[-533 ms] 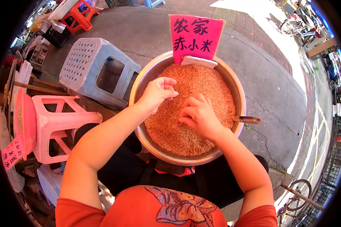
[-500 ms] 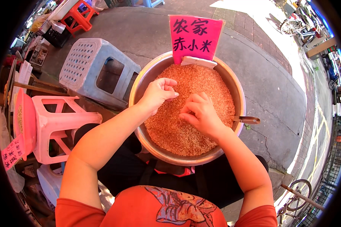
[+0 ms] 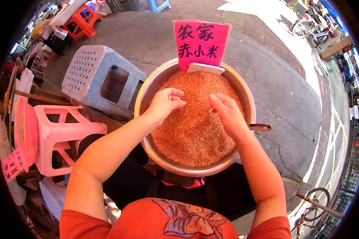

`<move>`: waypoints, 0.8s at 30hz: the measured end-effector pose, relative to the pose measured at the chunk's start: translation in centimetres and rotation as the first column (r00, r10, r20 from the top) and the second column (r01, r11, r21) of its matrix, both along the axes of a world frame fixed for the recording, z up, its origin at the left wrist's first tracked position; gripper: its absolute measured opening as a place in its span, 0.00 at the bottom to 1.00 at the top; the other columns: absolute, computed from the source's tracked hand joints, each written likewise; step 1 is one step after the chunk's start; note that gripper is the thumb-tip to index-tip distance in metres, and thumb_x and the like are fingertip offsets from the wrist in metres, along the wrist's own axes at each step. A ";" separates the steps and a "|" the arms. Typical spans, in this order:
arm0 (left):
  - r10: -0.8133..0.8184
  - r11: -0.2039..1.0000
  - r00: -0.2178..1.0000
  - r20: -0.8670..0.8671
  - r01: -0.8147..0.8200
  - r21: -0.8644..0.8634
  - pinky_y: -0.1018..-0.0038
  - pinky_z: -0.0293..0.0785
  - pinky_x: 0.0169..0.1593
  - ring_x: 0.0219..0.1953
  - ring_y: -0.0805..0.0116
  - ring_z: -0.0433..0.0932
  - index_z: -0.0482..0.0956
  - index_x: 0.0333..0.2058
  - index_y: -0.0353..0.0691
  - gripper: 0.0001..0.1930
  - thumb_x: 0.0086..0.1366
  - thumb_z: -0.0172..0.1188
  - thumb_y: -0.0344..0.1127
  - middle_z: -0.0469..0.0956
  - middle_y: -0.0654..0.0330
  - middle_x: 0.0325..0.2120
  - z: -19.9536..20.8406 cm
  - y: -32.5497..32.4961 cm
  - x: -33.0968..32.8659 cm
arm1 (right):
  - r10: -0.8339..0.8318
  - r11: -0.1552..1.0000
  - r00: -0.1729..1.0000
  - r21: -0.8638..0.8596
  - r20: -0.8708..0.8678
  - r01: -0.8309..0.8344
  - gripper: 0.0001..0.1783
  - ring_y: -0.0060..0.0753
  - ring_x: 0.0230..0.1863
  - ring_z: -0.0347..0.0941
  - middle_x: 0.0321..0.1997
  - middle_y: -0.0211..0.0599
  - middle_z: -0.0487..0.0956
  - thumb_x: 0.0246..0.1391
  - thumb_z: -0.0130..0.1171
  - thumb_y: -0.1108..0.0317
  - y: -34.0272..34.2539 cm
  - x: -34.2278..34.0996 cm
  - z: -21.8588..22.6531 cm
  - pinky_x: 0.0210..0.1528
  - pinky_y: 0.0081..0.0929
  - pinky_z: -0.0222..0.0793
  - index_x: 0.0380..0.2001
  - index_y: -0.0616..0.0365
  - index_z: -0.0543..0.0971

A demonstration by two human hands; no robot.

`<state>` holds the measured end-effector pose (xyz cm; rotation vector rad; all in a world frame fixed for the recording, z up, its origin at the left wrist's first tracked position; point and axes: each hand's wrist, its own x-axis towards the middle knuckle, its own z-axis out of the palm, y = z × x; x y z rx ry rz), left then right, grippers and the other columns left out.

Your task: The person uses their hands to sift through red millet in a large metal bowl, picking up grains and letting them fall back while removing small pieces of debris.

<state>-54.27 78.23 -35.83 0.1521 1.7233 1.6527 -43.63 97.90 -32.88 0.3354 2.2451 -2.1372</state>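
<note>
A wide metal bowl (image 3: 193, 171) sits over my lap, filled with reddish-brown grain (image 3: 191, 143). My left hand (image 3: 165, 104) hovers above the grain's left part, fingers curled toward the thumb. Across from it, my right hand (image 3: 228, 113) is over the right part, thumb and forefinger pinched together. Whatever lies between the fingertips of either hand is too small to make out. A bright pink handwritten sign (image 3: 201, 38) stands at the bowl's far edge, behind a white slab (image 3: 206, 69). A brown handle (image 3: 261, 127) sticks out over the right rim.
To the left stand a grey-blue plastic stool (image 3: 95, 75) and a pink stool (image 3: 64, 131), beside a pink basin (image 3: 26, 127) of grain. A red stool (image 3: 83, 24) is farther back. Grey pavement (image 3: 283, 107) stretches to the right, with bicycles (image 3: 317, 207) beyond.
My right hand has moved right and its fingers have turned more upward, away from my left hand. My left hand has dropped slightly in view. The bowl and sign appear shifted slightly down and left.
</note>
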 end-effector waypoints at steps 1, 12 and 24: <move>-0.003 1.000 1.000 -0.004 0.003 0.003 0.80 0.74 0.38 0.30 0.76 0.76 0.70 0.42 0.34 0.16 0.56 0.63 0.26 0.76 0.62 0.28 0.1 0.0 0.0 | -0.217 0.940 0.973 -0.286 -0.074 0.188 0.14 0.24 0.29 0.67 0.26 0.28 0.73 0.61 0.50 0.58 1.9 -0.6 0.6 0.35 0.25 0.63 0.26 0.54 0.76; 0.084 0.844 0.996 -0.036 -0.090 -0.529 0.62 0.53 0.63 0.63 0.54 0.53 0.58 0.60 0.36 0.40 0.54 0.61 0.50 0.53 0.45 0.60 -3.7 -2.3 0.4 | -0.469 0.876 0.833 0.035 0.295 0.480 0.25 0.41 0.46 0.68 0.44 0.41 0.73 0.58 0.48 0.48 5.9 0.1 -2.4 0.48 0.44 0.65 0.46 0.58 0.72; -0.675 0.726 0.354 -0.647 0.161 -0.669 0.54 0.42 0.66 0.66 0.51 0.51 0.61 0.59 0.39 0.33 0.57 0.60 0.41 0.56 0.51 0.63 12.8 -4.9 5.2 | -0.211 0.581 0.949 0.811 0.234 -0.071 0.30 0.56 0.67 0.48 0.66 0.56 0.54 0.57 0.47 0.45 2.4 -0.1 -3.9 0.61 0.59 0.49 0.57 0.51 0.67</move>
